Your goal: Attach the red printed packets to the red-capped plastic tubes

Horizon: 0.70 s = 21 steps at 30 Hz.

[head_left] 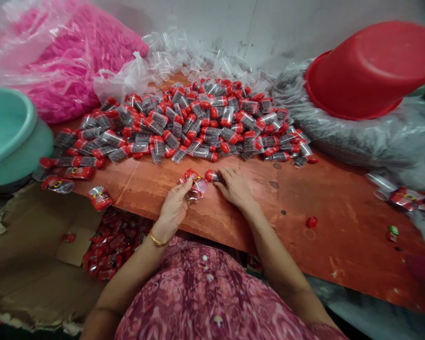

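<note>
My left hand (173,208), with a gold bangle at the wrist, pinches a small red printed plastic wrapper (198,185) between thumb and fingers. Just to its right, my right hand (238,190) has its fingers around a small clear container with a red cap (211,175), close to the tabletop. The cap points at the wrapper, and the fingers hide part of the container's body. Beyond both hands spreads a large pile of similar red-capped containers (198,122) with dark contents.
An orange-brown wooden table (233,219) carries everything. Pink pieces fill a clear bag (74,56) at back left, beside a teal tub (17,141). A red bucket (361,71) rests upside down on a bag at right. Below left, a cardboard box (28,236) holds red packets.
</note>
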Each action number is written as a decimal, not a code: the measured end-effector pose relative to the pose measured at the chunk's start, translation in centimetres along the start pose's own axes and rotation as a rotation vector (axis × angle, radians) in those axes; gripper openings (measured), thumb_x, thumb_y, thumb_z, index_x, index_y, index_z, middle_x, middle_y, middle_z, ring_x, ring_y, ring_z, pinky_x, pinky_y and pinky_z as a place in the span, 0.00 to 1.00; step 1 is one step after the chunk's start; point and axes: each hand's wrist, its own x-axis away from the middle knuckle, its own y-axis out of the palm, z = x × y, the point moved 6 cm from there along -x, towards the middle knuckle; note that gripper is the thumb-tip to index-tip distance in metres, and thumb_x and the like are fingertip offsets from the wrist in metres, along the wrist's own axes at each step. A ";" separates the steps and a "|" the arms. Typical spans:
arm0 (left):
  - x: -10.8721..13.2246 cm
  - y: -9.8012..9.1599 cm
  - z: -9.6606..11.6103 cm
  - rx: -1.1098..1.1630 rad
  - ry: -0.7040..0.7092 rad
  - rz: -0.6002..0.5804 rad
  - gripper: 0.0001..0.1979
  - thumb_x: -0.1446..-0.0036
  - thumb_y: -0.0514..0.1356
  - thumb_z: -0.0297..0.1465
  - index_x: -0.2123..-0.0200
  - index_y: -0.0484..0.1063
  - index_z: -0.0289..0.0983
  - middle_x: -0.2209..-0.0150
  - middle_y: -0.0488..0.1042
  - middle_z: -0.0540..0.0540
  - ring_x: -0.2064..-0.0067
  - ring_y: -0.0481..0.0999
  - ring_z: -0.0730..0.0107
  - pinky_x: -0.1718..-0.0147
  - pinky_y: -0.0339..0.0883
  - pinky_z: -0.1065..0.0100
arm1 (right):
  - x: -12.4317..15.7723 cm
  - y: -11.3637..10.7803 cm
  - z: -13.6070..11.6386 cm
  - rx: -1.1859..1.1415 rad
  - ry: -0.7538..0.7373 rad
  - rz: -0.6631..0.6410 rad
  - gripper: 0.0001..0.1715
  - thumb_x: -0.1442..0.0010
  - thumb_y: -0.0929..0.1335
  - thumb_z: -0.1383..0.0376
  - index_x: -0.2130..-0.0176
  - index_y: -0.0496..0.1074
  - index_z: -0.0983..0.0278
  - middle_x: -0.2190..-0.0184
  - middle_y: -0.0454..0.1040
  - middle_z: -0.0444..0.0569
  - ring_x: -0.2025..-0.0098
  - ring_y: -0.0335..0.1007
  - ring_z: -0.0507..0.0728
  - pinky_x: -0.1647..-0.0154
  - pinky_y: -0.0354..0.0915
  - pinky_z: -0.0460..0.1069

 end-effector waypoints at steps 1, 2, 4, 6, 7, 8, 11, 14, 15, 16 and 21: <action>-0.1 0.0 -0.2 0.001 -0.012 -0.007 0.14 0.59 0.69 0.37 0.72 0.74 0.34 0.76 0.76 0.50 0.77 0.72 0.76 0.78 0.64 0.74 | 0.2 0.2 0.6 0.028 0.016 -0.016 0.21 0.40 0.62 0.59 0.52 0.68 0.68 0.55 0.73 0.61 0.55 0.66 0.65 0.54 0.60 0.58; -0.1 0.0 -0.3 0.000 -0.021 -0.010 0.14 0.58 0.69 0.37 0.71 0.74 0.34 0.75 0.76 0.49 0.76 0.73 0.76 0.77 0.65 0.74 | 0.6 0.2 1.1 0.020 0.041 -0.008 0.19 0.39 0.61 0.60 0.53 0.69 0.68 0.58 0.74 0.60 0.57 0.67 0.64 0.56 0.61 0.57; -0.1 0.0 -0.6 -0.010 -0.031 -0.002 0.14 0.59 0.69 0.37 0.71 0.75 0.34 0.75 0.76 0.49 0.76 0.73 0.76 0.78 0.65 0.74 | 1.9 -0.3 1.7 -0.091 0.123 0.066 0.19 0.37 0.58 0.60 0.57 0.71 0.67 0.65 0.75 0.57 0.64 0.68 0.60 0.62 0.62 0.53; 0.0 0.2 -0.8 -0.032 -0.035 0.003 0.15 0.60 0.70 0.37 0.72 0.75 0.33 0.75 0.76 0.49 0.77 0.72 0.77 0.79 0.64 0.75 | 3.6 -1.3 1.9 -0.305 0.215 0.148 0.21 0.36 0.56 0.58 0.63 0.72 0.65 0.74 0.73 0.51 0.72 0.66 0.56 0.70 0.61 0.50; 0.0 0.4 -0.8 -0.042 -0.034 0.002 0.16 0.62 0.70 0.37 0.73 0.75 0.33 0.75 0.77 0.49 0.77 0.72 0.77 0.79 0.63 0.76 | 4.5 -1.7 1.9 -0.429 0.257 0.174 0.22 0.36 0.55 0.57 0.66 0.71 0.64 0.77 0.70 0.48 0.75 0.64 0.54 0.73 0.60 0.48; 0.1 0.6 -0.9 -0.049 -0.033 0.001 0.16 0.63 0.71 0.38 0.73 0.75 0.33 0.75 0.77 0.49 0.77 0.72 0.77 0.79 0.63 0.76 | 5.3 -2.0 1.8 -0.551 0.294 0.184 0.23 0.37 0.56 0.55 0.70 0.71 0.64 0.79 0.68 0.46 0.78 0.62 0.53 0.75 0.59 0.47; 0.1 1.1 -1.1 -0.048 -0.036 0.007 0.18 0.68 0.72 0.39 0.75 0.74 0.33 0.76 0.76 0.50 0.78 0.70 0.79 0.80 0.62 0.77 | 6.8 -2.3 1.3 -0.781 0.379 0.167 0.21 0.41 0.61 0.50 0.71 0.71 0.64 0.81 0.67 0.43 0.80 0.60 0.50 0.77 0.58 0.46; 0.1 1.4 -1.4 -0.054 -0.041 0.009 0.19 0.68 0.72 0.40 0.76 0.74 0.33 0.78 0.75 0.51 0.79 0.69 0.79 0.81 0.62 0.77 | 7.1 -1.6 1.4 -0.689 0.428 0.101 0.20 0.45 0.65 0.51 0.68 0.73 0.65 0.77 0.71 0.45 0.77 0.64 0.52 0.75 0.59 0.46; 0.1 1.5 -1.5 -0.061 -0.040 0.003 0.18 0.67 0.72 0.40 0.76 0.73 0.34 0.78 0.75 0.51 0.79 0.69 0.79 0.81 0.63 0.76 | 7.0 -1.3 1.5 -0.598 0.428 0.057 0.19 0.45 0.65 0.51 0.69 0.73 0.65 0.77 0.72 0.46 0.75 0.65 0.53 0.74 0.60 0.46; 0.1 1.6 -1.5 -0.068 -0.041 -0.005 0.19 0.67 0.72 0.41 0.76 0.73 0.34 0.78 0.75 0.51 0.79 0.70 0.78 0.81 0.63 0.76 | 6.8 -0.9 1.5 -0.496 0.413 0.011 0.19 0.44 0.65 0.52 0.70 0.73 0.65 0.76 0.72 0.47 0.74 0.66 0.54 0.72 0.61 0.47; 0.4 1.9 -1.6 -0.072 -0.048 -0.012 0.20 0.70 0.72 0.41 0.76 0.74 0.34 0.78 0.75 0.50 0.78 0.71 0.77 0.80 0.64 0.76 | 6.0 -2.5 0.2 -0.226 0.190 0.171 0.17 0.42 0.64 0.55 0.61 0.74 0.65 0.66 0.73 0.54 0.62 0.68 0.60 0.59 0.63 0.55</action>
